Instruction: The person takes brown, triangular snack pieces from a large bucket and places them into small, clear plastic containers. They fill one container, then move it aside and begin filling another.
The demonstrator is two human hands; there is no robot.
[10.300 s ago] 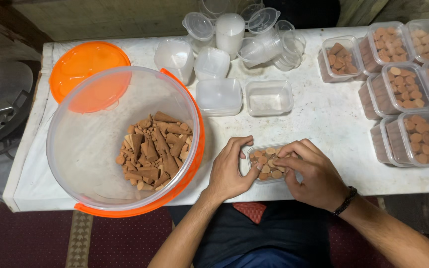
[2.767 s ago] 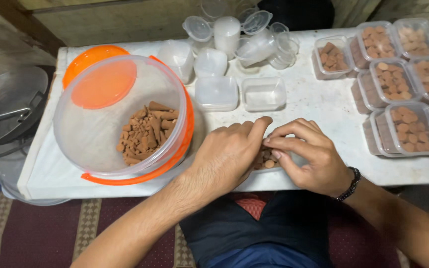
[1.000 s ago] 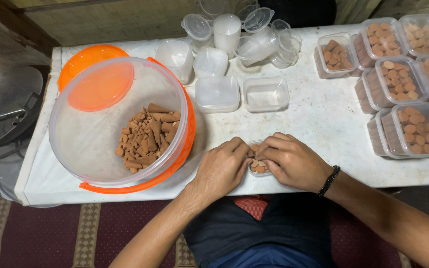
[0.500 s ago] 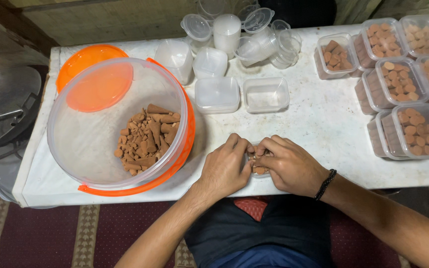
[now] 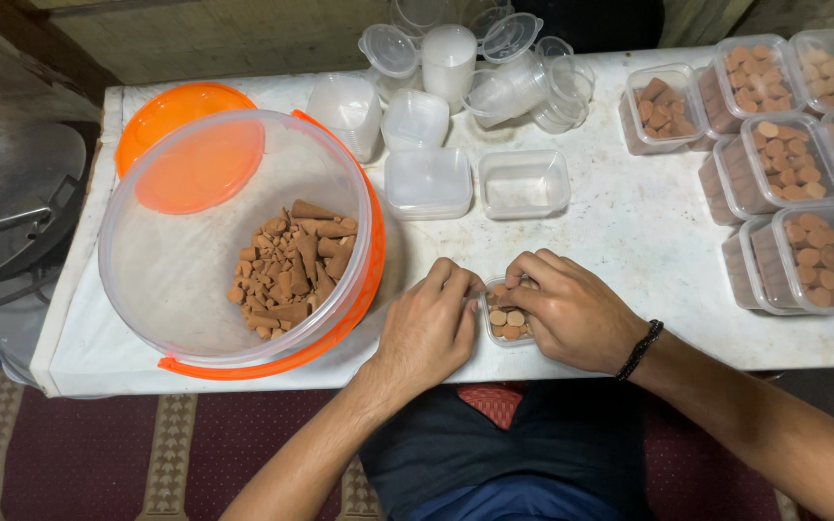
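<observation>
While only the head view is given, everything is seen from above. A white, stained tabletop (image 5: 629, 232) fills the middle of the view, with a dark patterned carpet (image 5: 98, 453) below its near edge and a grey metal dish (image 5: 12, 193) off its left end. At the near edge a small clear plastic tub of brown cones (image 5: 507, 316) is set between the two hands. The left hand (image 5: 429, 330) is laid against the tub's left side with fingers curled over its rim; the right hand (image 5: 576, 314) is curled over its right side and top, fingertips bent down among the cones. Whether either hand is pinched on a cone cannot be told, as the fingertips are hidden.

To the left a large clear round plastic bowl with an orange rim (image 5: 234, 241) is tilted toward the camera, and a heap of loose brown cones (image 5: 293, 265) is held in its lower part. An orange round lid (image 5: 180, 121) is seen behind and through it. Two empty clear rectangular tubs (image 5: 480, 183) are placed side by side mid-table, and a cluster of clear cups and lids (image 5: 465, 63) is stacked at the far edge. Filled clear tubs of cones (image 5: 793, 174) are grouped at the right; the outermost are cut off by the frame. Much of the small tub is covered by the hands, so its fill cannot be judged.
</observation>
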